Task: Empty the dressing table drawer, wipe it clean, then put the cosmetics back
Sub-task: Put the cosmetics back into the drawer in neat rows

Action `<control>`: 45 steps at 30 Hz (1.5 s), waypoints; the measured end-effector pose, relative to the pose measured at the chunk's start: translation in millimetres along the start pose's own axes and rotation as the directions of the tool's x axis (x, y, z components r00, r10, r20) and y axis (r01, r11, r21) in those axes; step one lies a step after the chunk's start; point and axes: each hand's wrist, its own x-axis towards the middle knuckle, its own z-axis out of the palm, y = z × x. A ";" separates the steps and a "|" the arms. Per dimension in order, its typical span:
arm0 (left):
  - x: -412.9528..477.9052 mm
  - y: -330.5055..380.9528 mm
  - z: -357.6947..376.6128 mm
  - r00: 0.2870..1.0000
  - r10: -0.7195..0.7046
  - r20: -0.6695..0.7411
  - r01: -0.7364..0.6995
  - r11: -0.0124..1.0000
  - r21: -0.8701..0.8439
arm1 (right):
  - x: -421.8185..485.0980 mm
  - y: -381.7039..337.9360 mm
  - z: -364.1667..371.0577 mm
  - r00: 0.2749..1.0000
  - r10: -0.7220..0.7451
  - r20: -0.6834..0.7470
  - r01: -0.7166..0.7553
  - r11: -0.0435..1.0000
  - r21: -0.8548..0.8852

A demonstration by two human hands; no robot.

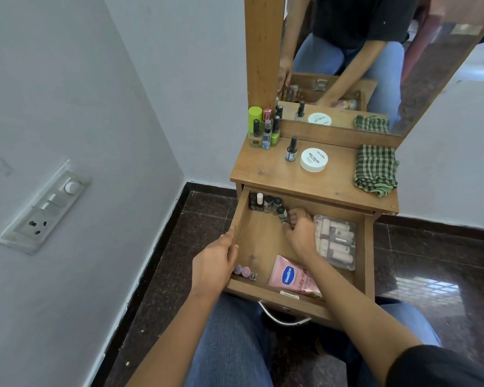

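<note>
Several nail polish bottles [266,202] crowd the drawer [263,236] beside the right hand [301,233]

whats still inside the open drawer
In the drawer: small bottles at the back left, a clear pouch of tubes, a pink Vaseline tube, tiny pink items. The right hand and forearm cover part of the floor.

A green-and-white checked cloth [375,169], white jar [313,160], lime-green bottle [255,116] and pink tube [292,277] stand out against brown wood.
</note>
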 end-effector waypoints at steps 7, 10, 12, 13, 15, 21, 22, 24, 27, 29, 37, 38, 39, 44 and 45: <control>-1.2 -2.2 3.2 0.992 -0.113 -0.052 0.107 0.987 -0.117 | -3.3 -1.6 7.6 1.000 -0.019 0.007 0.019 1.000 0.004; -1.0 -2.8 3.7 0.993 -0.106 -0.049 0.100 0.988 -0.115 | -11.3 -12.6 15.8 0.996 -0.007 0.086 0.002 0.999 0.053; -1.0 -3.6 3.7 0.994 -0.104 -0.042 0.099 0.990 -0.104 | -13.9 -22.0 26.1 0.994 0.007 0.105 -0.015 0.997 0.078; -1.0 -3.7 3.6 0.994 -0.103 -0.038 0.098 0.990 -0.099 | -14.1 -26.8 32.1 0.995 0.013 0.103 -0.023 0.995 0.094; -1.1 -3.8 3.2 0.994 -0.103 -0.035 0.099 0.991 -0.095 | -13.0 -35.0 44.7 0.995 0.030 0.090 -0.042 0.990 0.131; 0.3 -6.9 4.3 0.996 -0.091 -0.026 0.089 0.993 -0.081 | -5.1 -49.0 73.6 0.978 0.209 0.021 -0.209 0.953 0.221; 0.5 -7.3 4.4 0.995 -0.094 -0.022 0.092 0.992 -0.081 | -3.2 -49.1 76.9 0.973 0.229 0.004 -0.224 0.949 0.221; 0.8 -7.7 5.0 0.995 -0.095 -0.016 0.093 0.992 -0.081 | -0.1 -48.4 81.8 0.963 0.269 -0.024 -0.257 0.940 0.224; 1.2 -7.9 4.8 0.996 -0.091 -0.018 0.089 0.993 -0.074 | 0.4 -50.6 83.6 0.950 0.310 -0.043 -0.296 0.934 0.200; 1.2 -8.2 4.4 0.996 -0.090 -0.017 0.088 0.994 -0.068 | -0.6 -53.2 82.7 0.949 0.310 -0.054 -0.295 0.937 0.188; 2.0 -6.4 0.8 0.995 -0.098 0.012 0.099 0.992 -0.082 | -8.1 -52.1 55.1 0.973 0.230 0.014 -0.228 0.954 0.196; 2.6 -6.4 0.1 0.995 -0.094 0.025 0.096 0.992 -0.082 | -10.0 -50.7 45.1 0.981 0.194 0.022 -0.195 0.964 0.180; 3.3 -6.5 -0.3 0.996 -0.081 0.040 0.084 0.994 -0.070 | -11.8 -49.3 33.8 0.989 0.149 0.023 -0.151 0.974 0.170; 11.2 -7.7 -5.2 0.991 -0.004 0.135 -0.001 0.999 0.041 | -15.7 -54.7 -25.5 0.991 -0.137 0.007 0.135 0.983 0.128; 12.2 -7.9 -5.3 0.989 0.008 0.146 -0.016 0.999 0.052 | -12.8 -60.2 -35.2 0.981 -0.196 -0.002 0.195 0.975 0.106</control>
